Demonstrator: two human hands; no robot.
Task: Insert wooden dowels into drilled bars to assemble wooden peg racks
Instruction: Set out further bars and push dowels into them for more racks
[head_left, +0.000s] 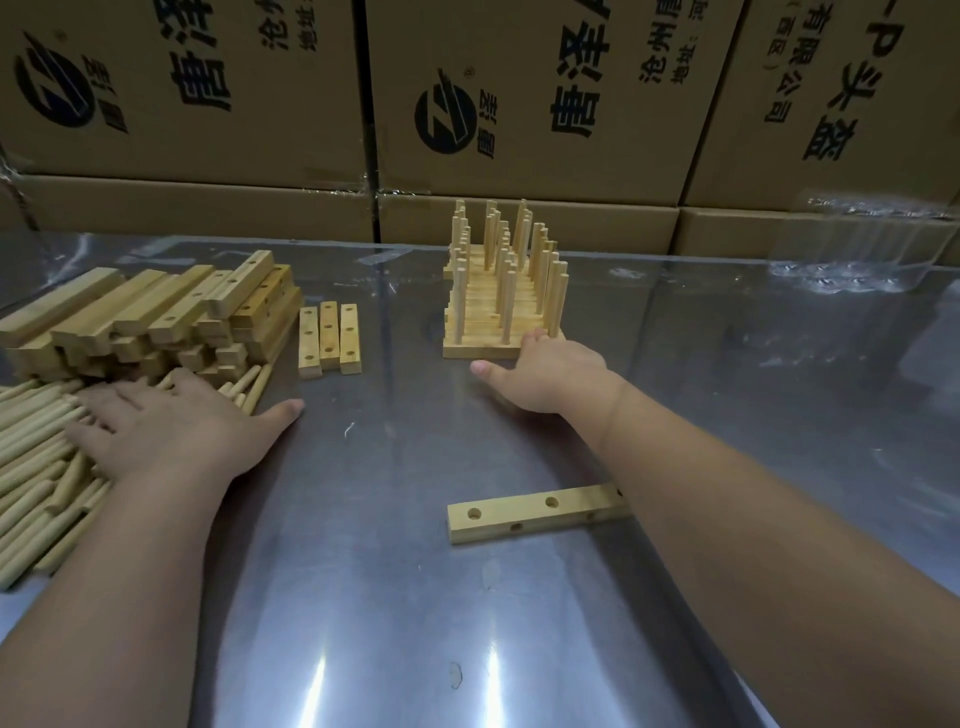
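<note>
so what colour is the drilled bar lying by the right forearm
The drilled bar is pale yellow wood, seen in the head view.

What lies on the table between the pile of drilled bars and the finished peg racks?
In the head view, three loose bars lie side by side there, close to the pile; up to the finished racks the table is bare.

Left hand (171, 426) lying flat, fingers spread, on dowel pile (31, 467). Right hand (550, 371) touching front edge of finished peg racks (498, 306), thumb sticking out. Drilled bar (524, 514) lying on metal table (415, 623), partly under right forearm. Three bars (329, 338) sitting beside bar stack (156, 312).
</note>
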